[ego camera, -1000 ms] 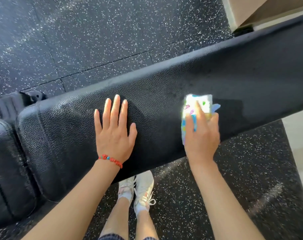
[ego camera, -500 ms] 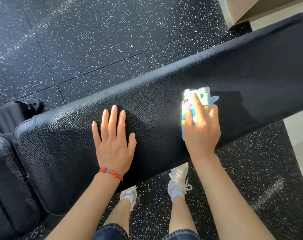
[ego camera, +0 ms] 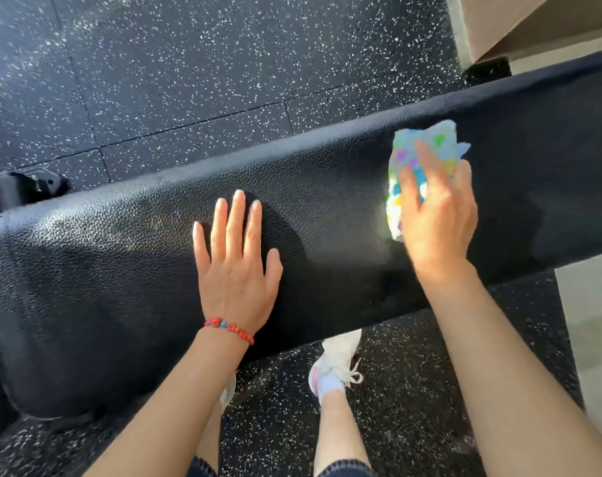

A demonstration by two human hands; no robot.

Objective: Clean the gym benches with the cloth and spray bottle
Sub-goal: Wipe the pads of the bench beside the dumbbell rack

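Note:
A long black padded gym bench (ego camera: 120, 270) runs across the view from lower left to upper right. My left hand (ego camera: 236, 270) lies flat on its middle, fingers spread, a red bead bracelet at the wrist. My right hand (ego camera: 437, 215) presses a light blue cloth (ego camera: 420, 149) with coloured patches onto the bench further right. The pad to the right of the cloth looks darker and damp. No spray bottle is in view.
Black speckled rubber floor (ego camera: 224, 63) surrounds the bench. A beige wall corner (ego camera: 519, 22) stands at the top right, and pale flooring (ego camera: 592, 321) shows at the right edge. My feet in white sneakers (ego camera: 334, 366) stand under the bench's near edge. A black bench bracket (ego camera: 28, 187) sits at the far left.
My right hand has slid the cloth along the bench toward the right and far edge. My left hand stays flat on the pad. My feet have stepped to the right.

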